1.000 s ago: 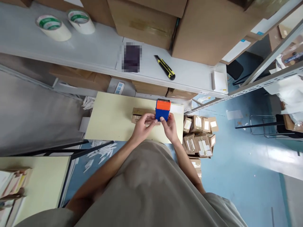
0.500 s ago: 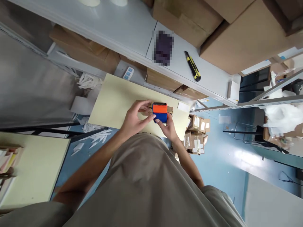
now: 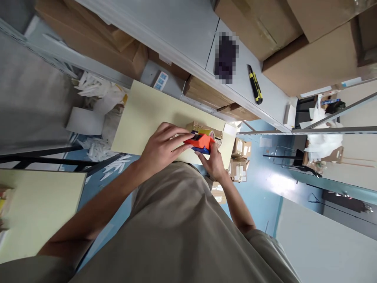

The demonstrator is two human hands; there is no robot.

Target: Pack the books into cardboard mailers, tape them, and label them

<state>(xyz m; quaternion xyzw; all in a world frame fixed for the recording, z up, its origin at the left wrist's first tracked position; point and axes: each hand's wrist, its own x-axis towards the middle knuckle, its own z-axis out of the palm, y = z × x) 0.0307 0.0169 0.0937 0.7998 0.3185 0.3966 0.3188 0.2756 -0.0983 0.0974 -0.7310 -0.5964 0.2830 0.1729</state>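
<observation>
Orange-and-blue dispenser point(image 3: 203, 141) has tilted sideways, left hand point(image 3: 165, 143) and right hand point(image 3: 214, 162) pinching its ends; a loosened grip could drop it onto the carton point(image 3: 193, 125) just beyond.

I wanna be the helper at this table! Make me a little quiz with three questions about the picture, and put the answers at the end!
1. Pick one: which colours show on the held thing?
A) green and white
B) orange and blue
C) pink and grey

2. True or false: the knife lies on the floor.

3. Look closely: which hand is nearer the power strip?

Key:
1. B, orange and blue.
2. False; it lies on the grey shelf.
3. The left hand.
</observation>
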